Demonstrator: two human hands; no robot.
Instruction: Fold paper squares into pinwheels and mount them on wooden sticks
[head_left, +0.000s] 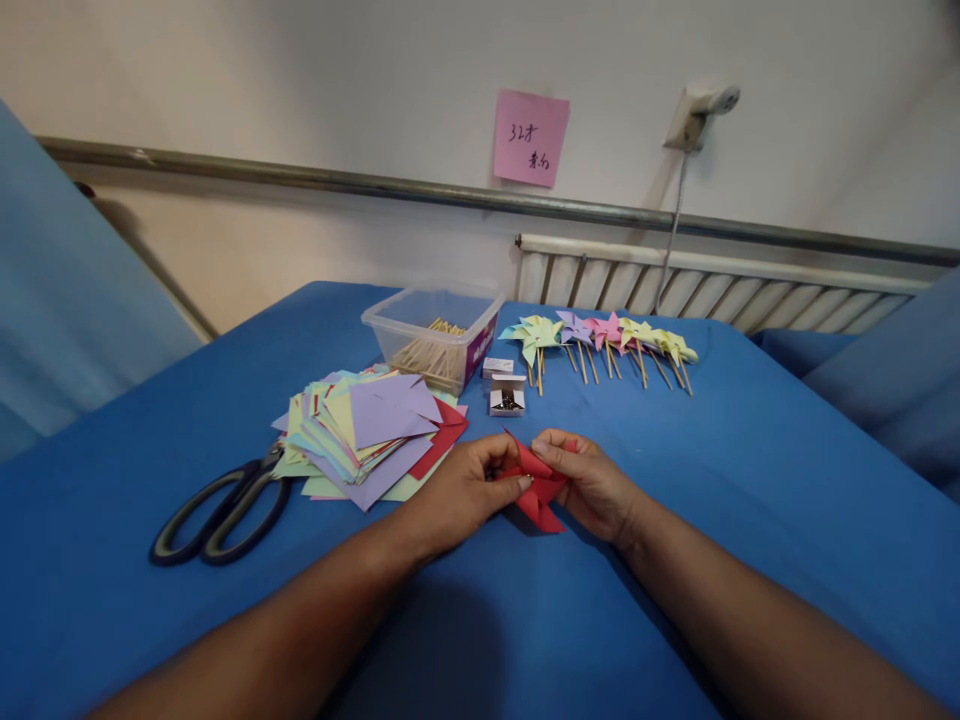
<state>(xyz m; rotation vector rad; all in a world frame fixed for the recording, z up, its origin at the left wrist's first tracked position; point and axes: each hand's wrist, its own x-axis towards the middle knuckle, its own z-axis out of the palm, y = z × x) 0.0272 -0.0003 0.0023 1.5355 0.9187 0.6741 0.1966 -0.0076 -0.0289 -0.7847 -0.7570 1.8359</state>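
A red paper pinwheel point(541, 505) with folded blades is held between my two hands over the blue table cover. My left hand point(480, 485) pinches it from the left, thumb close to a small shiny spot at its middle. From the right, my right hand point(589, 480) grips a red blade between thumb and fingers. Fingers hide part of the paper, and no stick shows on it. Just beyond stands an open small box point(508, 397) of dark metal pins, with a second small white box point(498, 367) behind it.
Left of my hands lies a pile of coloured paper squares point(390, 410), with scissors point(217, 510) partly under it. A clear plastic tub point(435, 300) holds wooden sticks point(431, 358). Several finished pinwheels point(536, 335) lie at the table's back right. A radiator point(592, 280) is behind.
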